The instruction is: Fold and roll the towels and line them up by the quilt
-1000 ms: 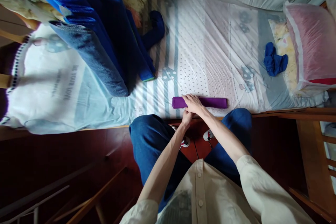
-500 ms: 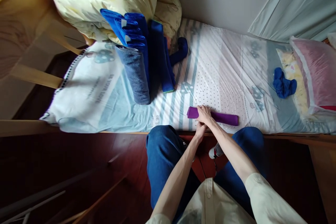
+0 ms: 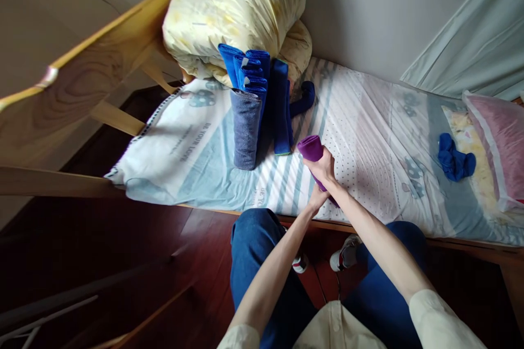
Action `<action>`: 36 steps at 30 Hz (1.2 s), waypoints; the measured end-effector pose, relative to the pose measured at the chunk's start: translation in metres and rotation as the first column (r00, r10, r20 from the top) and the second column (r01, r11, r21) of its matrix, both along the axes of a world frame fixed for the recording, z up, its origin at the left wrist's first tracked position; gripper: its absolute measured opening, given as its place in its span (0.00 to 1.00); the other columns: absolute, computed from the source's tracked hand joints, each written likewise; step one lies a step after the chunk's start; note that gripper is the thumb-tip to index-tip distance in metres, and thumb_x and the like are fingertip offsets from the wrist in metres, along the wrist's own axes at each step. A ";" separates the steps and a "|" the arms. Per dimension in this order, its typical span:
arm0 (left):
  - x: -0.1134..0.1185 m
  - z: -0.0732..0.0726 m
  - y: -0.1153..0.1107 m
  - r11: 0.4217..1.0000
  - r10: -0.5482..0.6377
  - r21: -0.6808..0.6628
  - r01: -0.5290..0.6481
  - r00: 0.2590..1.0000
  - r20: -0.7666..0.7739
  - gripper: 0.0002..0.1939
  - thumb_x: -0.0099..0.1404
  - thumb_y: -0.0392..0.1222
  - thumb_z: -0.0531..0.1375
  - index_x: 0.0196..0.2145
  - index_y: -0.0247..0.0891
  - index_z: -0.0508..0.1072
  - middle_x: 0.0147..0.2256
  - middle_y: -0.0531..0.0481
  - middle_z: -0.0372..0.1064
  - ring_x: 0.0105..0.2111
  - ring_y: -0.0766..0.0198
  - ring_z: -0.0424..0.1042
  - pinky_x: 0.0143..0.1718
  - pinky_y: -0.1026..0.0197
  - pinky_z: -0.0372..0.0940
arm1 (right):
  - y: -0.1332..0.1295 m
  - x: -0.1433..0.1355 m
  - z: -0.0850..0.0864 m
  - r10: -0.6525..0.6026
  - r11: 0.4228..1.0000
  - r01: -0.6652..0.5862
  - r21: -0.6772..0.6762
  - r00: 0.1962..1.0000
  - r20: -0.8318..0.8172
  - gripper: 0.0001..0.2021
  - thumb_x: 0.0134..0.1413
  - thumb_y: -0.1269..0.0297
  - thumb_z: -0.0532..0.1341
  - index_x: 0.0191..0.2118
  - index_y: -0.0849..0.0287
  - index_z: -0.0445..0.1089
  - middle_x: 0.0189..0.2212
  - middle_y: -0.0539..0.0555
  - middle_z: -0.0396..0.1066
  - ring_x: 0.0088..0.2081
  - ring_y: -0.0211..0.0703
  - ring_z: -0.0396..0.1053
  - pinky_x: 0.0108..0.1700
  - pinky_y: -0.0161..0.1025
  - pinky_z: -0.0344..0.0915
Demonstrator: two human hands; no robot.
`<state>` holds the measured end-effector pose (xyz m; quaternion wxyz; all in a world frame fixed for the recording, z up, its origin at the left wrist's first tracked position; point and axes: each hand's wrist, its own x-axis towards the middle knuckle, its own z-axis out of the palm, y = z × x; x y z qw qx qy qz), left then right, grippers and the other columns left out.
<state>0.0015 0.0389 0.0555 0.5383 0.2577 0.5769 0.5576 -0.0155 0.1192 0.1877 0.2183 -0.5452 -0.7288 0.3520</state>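
A rolled purple towel point(image 3: 310, 147) is tilted up over the near side of the bed. Near its upper end, my right hand point(image 3: 324, 168) has its fingers wrapped round the roll. Below that, my left hand point(image 3: 318, 197) is closed on the lower part, with most of its fingers hidden behind the roll. To the left on the bed stand a grey-blue rolled towel point(image 3: 246, 132) and several folded blue towels point(image 3: 254, 68). Beside them is a darker blue towel point(image 3: 281, 112) with a green edge, and a dark blue bent cloth roll point(image 3: 305, 99) lies just past it.
A bundled yellow quilt point(image 3: 233, 11) sits at the bed's far left, by the wooden bed end point(image 3: 82, 54). Towards the right lie a crumpled blue cloth point(image 3: 455, 158) and a pink pillow point(image 3: 497, 147). A pale curtain point(image 3: 470, 43) hangs at the wall.
Both hands have lifted the purple towel from lying flat and turned its left end upwards. The view has shifted, so the bed and its things appear lower and further right.
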 end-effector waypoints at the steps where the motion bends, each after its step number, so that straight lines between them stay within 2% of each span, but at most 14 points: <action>1: -0.019 0.003 0.008 1.000 0.015 -0.010 -0.015 1.000 -0.015 0.21 0.54 0.41 0.73 0.44 0.34 0.76 0.40 0.39 0.78 0.45 0.46 0.78 0.48 0.46 0.75 | 0.006 -0.012 0.005 -0.040 0.999 0.041 0.018 0.998 -0.057 0.15 0.49 0.59 0.69 0.43 0.55 0.70 0.36 0.53 0.80 0.35 0.48 0.76 0.41 0.43 0.74; 4: -0.086 0.012 0.025 0.997 -0.007 -0.075 -0.001 0.994 -0.109 0.21 0.47 0.43 0.75 0.37 0.34 0.75 0.36 0.43 0.77 0.39 0.50 0.77 0.44 0.49 0.74 | 0.030 -0.047 0.011 -0.086 0.993 0.098 0.070 0.984 -0.153 0.20 0.52 0.57 0.68 0.49 0.58 0.69 0.39 0.57 0.80 0.39 0.50 0.78 0.45 0.47 0.75; 7: -0.146 0.019 0.031 0.996 -0.010 -0.093 -0.013 0.968 -0.249 0.23 0.43 0.44 0.75 0.35 0.35 0.74 0.32 0.48 0.74 0.35 0.54 0.75 0.39 0.54 0.72 | 0.053 -0.076 0.007 -0.070 0.983 0.102 0.150 0.976 -0.204 0.22 0.56 0.54 0.66 0.53 0.60 0.69 0.41 0.60 0.79 0.43 0.54 0.79 0.49 0.50 0.76; 10: -0.182 0.020 0.029 0.992 0.089 -0.054 -0.117 0.924 -0.371 0.26 0.42 0.44 0.74 0.40 0.36 0.75 0.33 0.50 0.74 0.35 0.56 0.74 0.38 0.57 0.70 | 0.068 -0.103 0.002 -0.083 0.974 0.125 0.190 0.974 -0.212 0.24 0.61 0.52 0.63 0.56 0.62 0.67 0.43 0.63 0.79 0.45 0.57 0.79 0.49 0.52 0.76; 13: -0.192 0.016 0.029 0.974 0.182 -0.040 -0.223 0.875 -0.449 0.29 0.42 0.44 0.74 0.43 0.37 0.75 0.35 0.49 0.76 0.38 0.54 0.74 0.39 0.57 0.70 | 0.074 -0.128 -0.001 -0.116 0.972 0.147 0.182 0.978 -0.175 0.25 0.63 0.50 0.62 0.57 0.63 0.66 0.46 0.67 0.78 0.46 0.59 0.79 0.49 0.52 0.76; 16: -0.190 0.007 0.035 0.965 0.220 -0.027 -0.260 0.864 -0.454 0.28 0.41 0.43 0.74 0.42 0.37 0.75 0.36 0.47 0.77 0.41 0.49 0.75 0.42 0.55 0.70 | 0.076 -0.149 -0.006 -0.065 0.974 0.092 0.207 0.989 -0.133 0.25 0.63 0.49 0.62 0.58 0.62 0.65 0.47 0.67 0.78 0.47 0.59 0.79 0.49 0.51 0.76; 21: -0.196 -0.003 0.043 0.956 0.225 -0.077 -0.282 0.877 -0.425 0.23 0.42 0.43 0.74 0.37 0.38 0.76 0.32 0.49 0.76 0.40 0.47 0.76 0.43 0.52 0.71 | 0.077 -0.171 -0.019 0.014 0.975 0.039 0.219 0.972 -0.236 0.27 0.59 0.50 0.66 0.58 0.60 0.63 0.43 0.62 0.78 0.47 0.59 0.79 0.51 0.52 0.75; 28: -0.211 -0.009 0.044 0.970 0.177 -0.086 -0.225 0.908 -0.381 0.26 0.42 0.39 0.74 0.42 0.36 0.77 0.36 0.46 0.79 0.43 0.48 0.77 0.47 0.51 0.72 | 0.078 -0.174 -0.010 -0.049 0.979 0.098 0.176 0.963 -0.264 0.28 0.58 0.50 0.67 0.57 0.60 0.62 0.45 0.64 0.77 0.48 0.59 0.78 0.53 0.52 0.74; 36: -0.219 -0.019 0.050 0.965 0.215 -0.045 -0.260 0.873 -0.439 0.25 0.46 0.42 0.73 0.44 0.36 0.76 0.39 0.45 0.79 0.45 0.46 0.77 0.50 0.48 0.71 | 0.083 -0.170 -0.014 0.041 0.965 0.029 0.260 0.965 -0.258 0.27 0.62 0.49 0.65 0.58 0.58 0.60 0.46 0.61 0.75 0.51 0.55 0.77 0.54 0.50 0.74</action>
